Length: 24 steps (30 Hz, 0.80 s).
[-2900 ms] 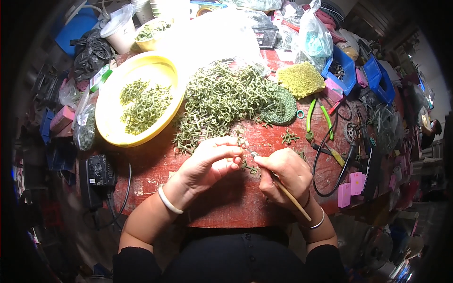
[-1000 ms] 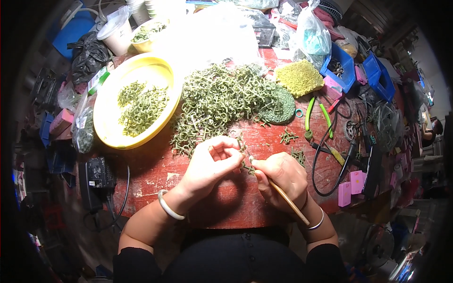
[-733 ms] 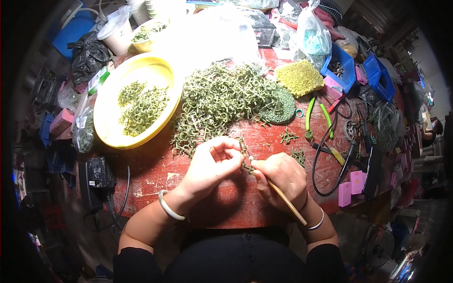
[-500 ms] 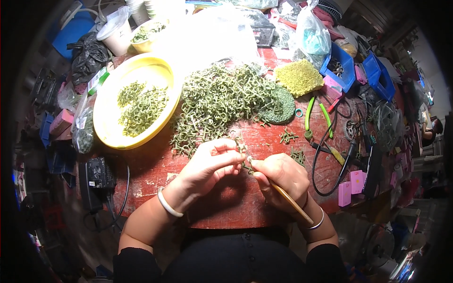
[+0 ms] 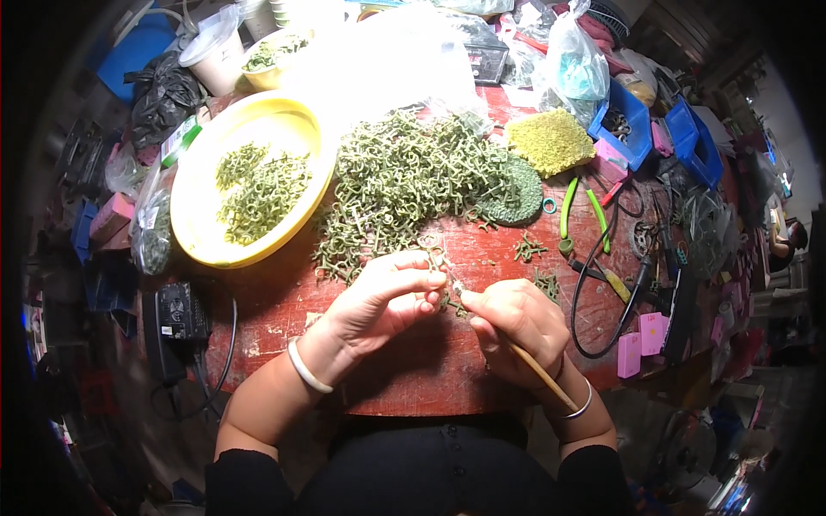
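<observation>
My left hand [image 5: 372,303] pinches a small curved green piece [image 5: 436,256] between thumb and fingers. Just to its right, my right hand [image 5: 520,320] is closed round a slim wooden-handled tool [image 5: 545,377]. The tool's tip points at the pinched piece; its exact shape is too small to make out. Beyond my hands spreads a large pile of similar curled green pieces [image 5: 404,176]. More of them lie in a yellow-rimmed basin [image 5: 288,239] on the left. A few loose pieces [image 5: 528,248] are scattered right of the pile.
Behind the pile's right side are a round green textured pad [image 5: 520,196] and a yellow-green block [image 5: 551,142]. Green-handled pliers [image 5: 567,215], a black cable [image 5: 575,318], pink boxes [image 5: 651,333] and blue bins [image 5: 637,133] stand rightward. A black electrical box [image 5: 181,312] sits left.
Both hands stay close together with the same grips. My right hand and the tool have shifted very slightly to the right and down; the view has also moved a little.
</observation>
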Tool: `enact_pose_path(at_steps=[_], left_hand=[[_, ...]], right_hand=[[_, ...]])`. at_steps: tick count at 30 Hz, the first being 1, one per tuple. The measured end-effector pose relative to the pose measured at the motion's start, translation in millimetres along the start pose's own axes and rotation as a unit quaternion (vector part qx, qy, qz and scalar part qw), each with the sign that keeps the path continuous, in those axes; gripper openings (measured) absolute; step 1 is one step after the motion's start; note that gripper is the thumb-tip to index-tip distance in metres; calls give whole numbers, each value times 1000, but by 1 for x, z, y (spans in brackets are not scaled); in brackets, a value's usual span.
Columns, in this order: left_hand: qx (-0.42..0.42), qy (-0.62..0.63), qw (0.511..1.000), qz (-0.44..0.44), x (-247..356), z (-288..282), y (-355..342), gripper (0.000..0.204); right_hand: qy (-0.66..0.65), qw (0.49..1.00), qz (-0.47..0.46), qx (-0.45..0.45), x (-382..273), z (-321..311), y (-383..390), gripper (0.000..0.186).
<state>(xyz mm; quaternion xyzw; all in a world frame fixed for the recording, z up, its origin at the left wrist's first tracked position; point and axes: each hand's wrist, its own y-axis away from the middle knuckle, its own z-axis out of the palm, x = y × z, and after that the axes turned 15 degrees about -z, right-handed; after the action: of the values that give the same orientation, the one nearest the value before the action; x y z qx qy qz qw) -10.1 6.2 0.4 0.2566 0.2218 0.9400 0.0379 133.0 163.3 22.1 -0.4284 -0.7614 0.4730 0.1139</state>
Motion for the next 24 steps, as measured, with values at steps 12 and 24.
enact_pose_path(at_steps=[12,24], left_hand=[[81,-47,992,79,-10,0,-5,13],[93,-84,986,108,-14,1,-5,13]], right_hand=[[22,999,-1,-27,0,-1,0,19],[67,995,-23,-71,0,1,2,24]])
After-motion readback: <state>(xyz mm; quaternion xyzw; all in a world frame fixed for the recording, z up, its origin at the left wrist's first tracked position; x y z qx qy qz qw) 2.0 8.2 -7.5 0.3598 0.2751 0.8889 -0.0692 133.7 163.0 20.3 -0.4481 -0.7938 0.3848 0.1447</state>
